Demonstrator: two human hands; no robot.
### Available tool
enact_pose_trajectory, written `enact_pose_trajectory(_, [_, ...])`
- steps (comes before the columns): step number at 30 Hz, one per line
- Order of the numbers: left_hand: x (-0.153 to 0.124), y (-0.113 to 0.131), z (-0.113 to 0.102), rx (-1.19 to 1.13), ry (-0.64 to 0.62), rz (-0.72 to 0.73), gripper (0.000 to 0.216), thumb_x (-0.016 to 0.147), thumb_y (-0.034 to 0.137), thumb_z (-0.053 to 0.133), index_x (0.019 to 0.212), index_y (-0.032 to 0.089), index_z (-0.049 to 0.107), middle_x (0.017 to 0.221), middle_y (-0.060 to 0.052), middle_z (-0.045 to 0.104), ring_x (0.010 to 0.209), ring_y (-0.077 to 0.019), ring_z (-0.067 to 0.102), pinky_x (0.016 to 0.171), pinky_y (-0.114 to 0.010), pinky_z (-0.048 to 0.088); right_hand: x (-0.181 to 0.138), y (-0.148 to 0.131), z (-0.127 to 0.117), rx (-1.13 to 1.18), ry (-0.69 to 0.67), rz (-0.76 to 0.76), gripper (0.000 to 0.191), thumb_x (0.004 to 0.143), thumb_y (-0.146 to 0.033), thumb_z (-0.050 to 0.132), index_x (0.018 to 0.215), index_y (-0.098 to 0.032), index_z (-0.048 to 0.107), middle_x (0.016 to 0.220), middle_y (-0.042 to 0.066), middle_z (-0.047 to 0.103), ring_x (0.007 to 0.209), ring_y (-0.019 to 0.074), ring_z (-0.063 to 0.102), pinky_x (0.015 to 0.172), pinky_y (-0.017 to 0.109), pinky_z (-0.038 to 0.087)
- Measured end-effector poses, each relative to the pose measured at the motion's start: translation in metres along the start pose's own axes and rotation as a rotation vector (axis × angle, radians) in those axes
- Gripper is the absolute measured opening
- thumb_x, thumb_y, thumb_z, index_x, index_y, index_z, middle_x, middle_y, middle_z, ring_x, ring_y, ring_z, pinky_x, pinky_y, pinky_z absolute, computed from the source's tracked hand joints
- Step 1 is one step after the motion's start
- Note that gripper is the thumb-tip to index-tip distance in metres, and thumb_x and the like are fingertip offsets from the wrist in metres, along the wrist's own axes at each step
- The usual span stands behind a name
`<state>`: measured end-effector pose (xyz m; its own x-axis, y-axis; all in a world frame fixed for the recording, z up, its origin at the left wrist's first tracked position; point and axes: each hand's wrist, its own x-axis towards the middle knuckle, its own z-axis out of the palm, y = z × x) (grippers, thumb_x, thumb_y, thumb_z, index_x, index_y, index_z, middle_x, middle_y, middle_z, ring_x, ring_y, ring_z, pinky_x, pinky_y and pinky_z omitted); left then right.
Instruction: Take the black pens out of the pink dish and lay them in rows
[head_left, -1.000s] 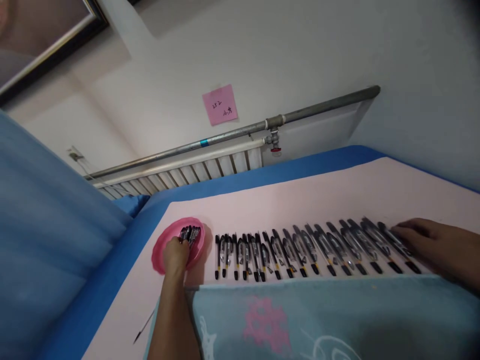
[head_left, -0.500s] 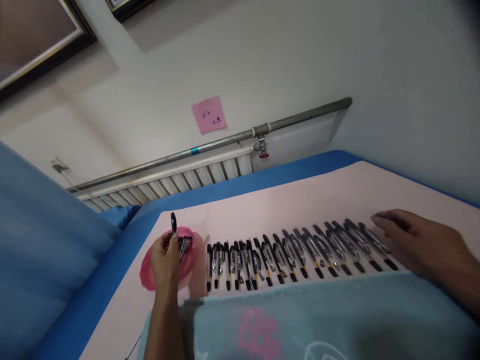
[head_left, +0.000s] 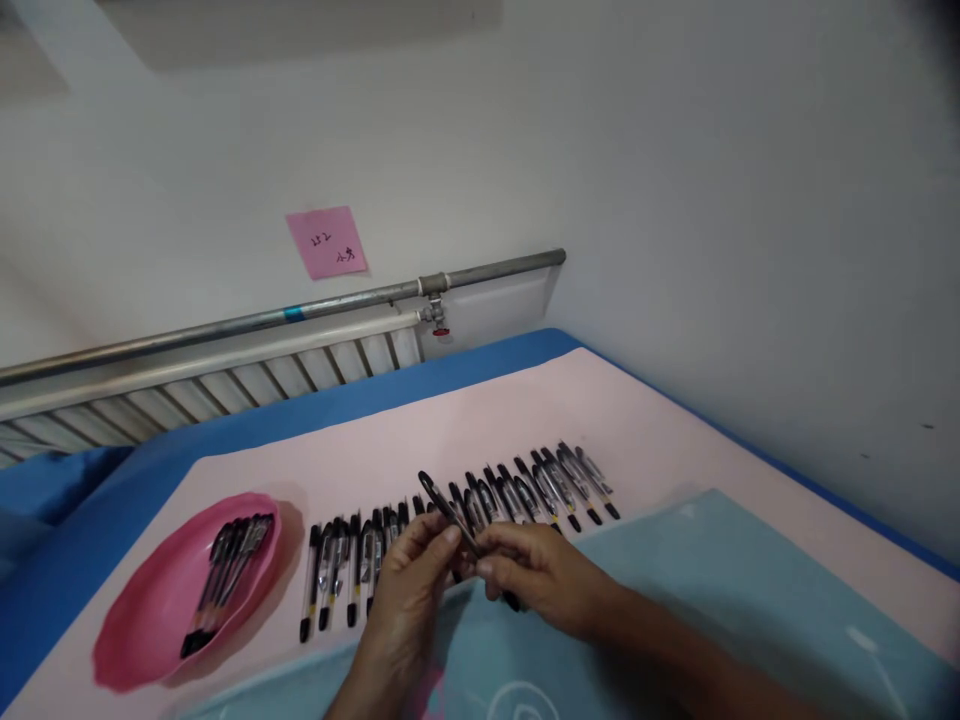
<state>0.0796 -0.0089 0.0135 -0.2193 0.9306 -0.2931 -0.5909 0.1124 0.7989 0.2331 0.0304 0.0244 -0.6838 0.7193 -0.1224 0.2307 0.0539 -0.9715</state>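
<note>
Both my hands meet in front of me over a long row of black pens (head_left: 465, 510) laid side by side on a pale pink sheet (head_left: 675, 450). My left hand (head_left: 409, 580) and my right hand (head_left: 544, 575) pinch one black pen (head_left: 450, 515) between their fingers, its capped end pointing up and to the left. A pink dish (head_left: 157, 610) at the left holds several more black pens (head_left: 229, 570).
A light blue cloth (head_left: 712, 580) with a pink and white print covers the near edge. Blue bedding (head_left: 90, 490) borders the pink sheet. Behind run a radiator (head_left: 225, 375) and a metal pipe (head_left: 345, 300). A pink note (head_left: 326, 242) sticks to the white wall.
My left hand lifted one pen out of the pink dish and carried it right. My right hand left the row's right end and joined it on the pen. The view swung right.
</note>
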Motion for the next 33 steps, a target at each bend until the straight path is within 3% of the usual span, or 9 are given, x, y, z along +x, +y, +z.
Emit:
enact_pose_trajectory(3, [0.005, 0.004, -0.001, -0.048, -0.002, 0.032, 0.028, 0.066, 0.031, 0.070, 0.087, 0.014, 0.063, 0.084, -0.008, 0.068, 0.076, -0.0166, 0.064, 0.070, -0.028, 0.048, 0.001, 0.006, 0.002, -0.032, -0.018, -0.006, 0.012, 0.080, -0.024, 0.048, 0.077, -0.015, 0.057, 0.064, -0.001, 0.056, 0.057, 0.0081, 0.048, 0.053, 0.019, 0.035])
enact_pose_trajectory(6, [0.010, 0.009, -0.004, -0.072, 0.023, 0.051, 0.028, 0.067, 0.030, 0.069, 0.087, 0.012, 0.063, 0.082, -0.010, 0.068, 0.077, -0.0183, 0.064, 0.076, -0.032, 0.048, 0.002, 0.008, 0.004, -0.049, -0.060, -0.008, 0.012, 0.080, -0.024, 0.048, 0.075, -0.016, 0.056, 0.063, -0.001, 0.056, 0.056, 0.0077, 0.048, 0.052, 0.018, 0.034])
enact_pose_trajectory(11, [0.017, 0.031, -0.020, -0.168, 0.196, 0.164, 0.018, 0.068, 0.023, 0.067, 0.082, 0.013, 0.061, 0.077, -0.007, 0.066, 0.076, -0.0175, 0.064, 0.071, -0.030, 0.050, 0.000, 0.003, 0.001, -0.079, -0.123, 0.027, 0.016, 0.080, -0.027, 0.049, 0.074, -0.015, 0.056, 0.060, -0.001, 0.057, 0.053, 0.0078, 0.046, 0.048, 0.018, 0.032])
enact_pose_trajectory(13, [0.018, 0.039, -0.028, -0.252, 0.228, 0.193, 0.013, 0.067, 0.018, 0.064, 0.078, 0.013, 0.059, 0.071, -0.003, 0.063, 0.067, -0.0131, 0.061, 0.065, -0.027, 0.050, 0.000, 0.001, -0.001, -0.063, -0.124, 0.029, 0.018, 0.082, -0.027, 0.047, 0.073, -0.014, 0.056, 0.062, 0.000, 0.058, 0.052, 0.0074, 0.045, 0.048, 0.018, 0.032])
enact_pose_trajectory(16, [0.015, 0.039, -0.033, -0.244, 0.155, 0.121, 0.012, 0.064, 0.012, 0.064, 0.074, 0.014, 0.058, 0.051, 0.006, 0.045, 0.041, -0.0034, 0.042, 0.041, -0.016, 0.037, 0.000, -0.001, -0.002, 0.020, -0.140, 0.043, 0.019, 0.083, -0.024, 0.043, 0.074, -0.013, 0.056, 0.063, 0.001, 0.059, 0.046, 0.0053, 0.041, 0.045, 0.017, 0.031])
enact_pose_trajectory(19, [0.008, 0.027, -0.026, -0.063, -0.012, -0.060, 0.022, 0.067, 0.018, 0.067, 0.088, 0.014, 0.060, 0.048, 0.009, 0.034, 0.035, -0.0006, 0.026, 0.033, -0.014, 0.020, 0.001, 0.000, -0.001, 0.111, -0.204, 0.064, 0.020, 0.082, -0.021, 0.040, 0.079, -0.012, 0.058, 0.060, 0.000, 0.057, 0.040, 0.0038, 0.036, 0.040, 0.016, 0.028])
enact_pose_trajectory(22, [0.001, 0.018, -0.015, 0.026, -0.110, -0.114, 0.032, 0.070, 0.025, 0.066, 0.098, 0.012, 0.061, 0.053, 0.007, 0.038, 0.037, 0.0004, 0.025, 0.034, -0.014, 0.019, 0.003, 0.000, -0.001, 0.163, -0.253, 0.090, 0.022, 0.080, -0.021, 0.039, 0.082, -0.012, 0.059, 0.058, -0.001, 0.056, 0.037, 0.0036, 0.036, 0.036, 0.016, 0.027])
enact_pose_trajectory(29, [-0.003, 0.014, -0.007, -0.025, -0.093, -0.054, 0.031, 0.071, 0.032, 0.066, 0.093, 0.011, 0.063, 0.055, 0.006, 0.038, 0.038, 0.0006, 0.024, 0.035, -0.014, 0.021, 0.002, -0.002, -0.007, 0.233, -0.346, 0.169, 0.024, 0.077, -0.025, 0.039, 0.082, -0.013, 0.059, 0.056, -0.002, 0.056, 0.034, 0.0036, 0.036, 0.031, 0.015, 0.024])
enact_pose_trajectory(33, [-0.002, 0.012, -0.008, -0.053, -0.090, -0.025, 0.023, 0.071, 0.029, 0.066, 0.085, 0.010, 0.064, 0.051, 0.007, 0.033, 0.038, 0.0001, 0.025, 0.036, -0.014, 0.021, 0.000, -0.003, -0.006, 0.220, -0.289, 0.152, 0.012, 0.074, -0.026, 0.048, 0.073, -0.014, 0.053, 0.054, -0.003, 0.055, 0.035, 0.0033, 0.036, 0.033, 0.015, 0.025])
